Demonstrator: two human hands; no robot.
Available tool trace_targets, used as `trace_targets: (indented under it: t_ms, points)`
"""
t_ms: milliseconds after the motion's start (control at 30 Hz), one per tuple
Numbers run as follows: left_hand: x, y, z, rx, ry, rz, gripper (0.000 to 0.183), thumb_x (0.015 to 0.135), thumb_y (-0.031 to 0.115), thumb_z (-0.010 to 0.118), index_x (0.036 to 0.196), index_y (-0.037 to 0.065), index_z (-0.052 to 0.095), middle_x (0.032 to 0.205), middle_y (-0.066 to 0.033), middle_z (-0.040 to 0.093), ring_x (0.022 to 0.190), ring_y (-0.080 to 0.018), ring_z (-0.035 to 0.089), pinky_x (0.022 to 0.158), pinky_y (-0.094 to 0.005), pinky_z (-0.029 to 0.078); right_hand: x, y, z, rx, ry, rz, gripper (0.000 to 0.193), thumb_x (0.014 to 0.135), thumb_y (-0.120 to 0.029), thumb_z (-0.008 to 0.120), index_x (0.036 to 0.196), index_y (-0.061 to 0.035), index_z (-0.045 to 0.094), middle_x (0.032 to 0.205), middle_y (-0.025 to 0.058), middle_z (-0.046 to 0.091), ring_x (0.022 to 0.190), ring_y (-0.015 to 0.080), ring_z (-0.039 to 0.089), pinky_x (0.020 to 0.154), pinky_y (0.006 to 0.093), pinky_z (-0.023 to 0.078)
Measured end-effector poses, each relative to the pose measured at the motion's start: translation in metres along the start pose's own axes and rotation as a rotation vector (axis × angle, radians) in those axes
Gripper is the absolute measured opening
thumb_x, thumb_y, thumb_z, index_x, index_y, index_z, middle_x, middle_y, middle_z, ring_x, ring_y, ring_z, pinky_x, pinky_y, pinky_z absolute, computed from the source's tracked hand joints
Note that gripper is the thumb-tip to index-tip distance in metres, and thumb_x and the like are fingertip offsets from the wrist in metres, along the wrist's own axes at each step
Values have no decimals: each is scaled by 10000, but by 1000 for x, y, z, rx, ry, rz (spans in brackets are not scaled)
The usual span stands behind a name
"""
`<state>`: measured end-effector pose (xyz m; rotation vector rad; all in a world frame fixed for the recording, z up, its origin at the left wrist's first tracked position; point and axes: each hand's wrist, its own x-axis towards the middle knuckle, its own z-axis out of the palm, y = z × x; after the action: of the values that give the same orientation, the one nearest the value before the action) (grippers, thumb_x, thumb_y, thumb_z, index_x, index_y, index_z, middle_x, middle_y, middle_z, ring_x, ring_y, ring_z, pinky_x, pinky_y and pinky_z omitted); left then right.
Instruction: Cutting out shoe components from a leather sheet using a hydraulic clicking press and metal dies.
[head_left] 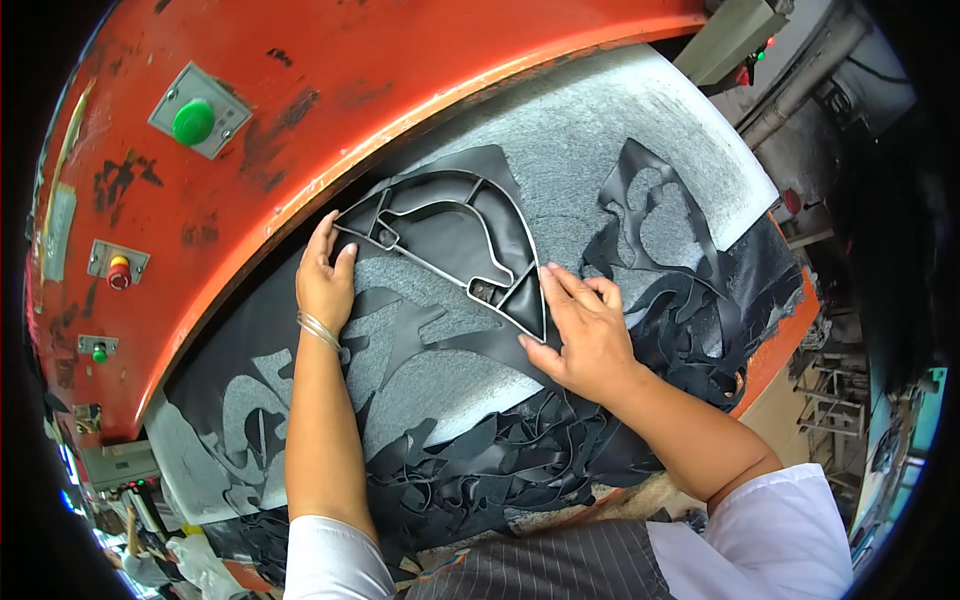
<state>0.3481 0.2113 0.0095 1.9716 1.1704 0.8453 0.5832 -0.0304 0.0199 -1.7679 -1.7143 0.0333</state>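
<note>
A metal cutting die (pixel 432 267), a curved strip outline with an inner curve and cross bars, lies on a black leather-like sheet (pixel 497 166). At its left corner, my left hand (pixel 327 285) pinches the edge between thumb and fingers. A clear bangle circles that wrist. My right hand (pixel 592 338) holds the die's right end, its fingers along the outer edge and its thumb by the lower tip. Part of the sheet shows through the die's openings.
A scuffed pale cutting bed (pixel 575 105) lies beneath. Cut-out black scraps (pixel 510 450) heap along its near side, and a holed remnant (pixel 665 225) lies right. The press's orange beam (pixel 330 60) curves overhead, bearing a green button (pixel 194 122) and red knob (pixel 120 272).
</note>
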Motion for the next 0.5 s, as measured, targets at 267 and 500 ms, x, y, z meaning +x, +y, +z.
trace_targets:
  t_ms: [267,500]
  points:
    - [-10,5,-1,279,36,8,467,867,123,638,1318,85,525,1202,-185,633,1168,-325,566,1008,-379,428,-11,-6,13,-40,56,-58,746,672,-236,792,1270,108,508,1197,264,603,1039,314,606,914,424,386]
    - [-28,23,0,661,-85,-32,431,942,286,512,1249,-17,494,1105,-220,633,1077,-369,567,986,-450,387,-25,-14,17,-132,87,-58,698,723,-299,755,1251,94,521,1195,239,615,1140,296,587,934,438,389]
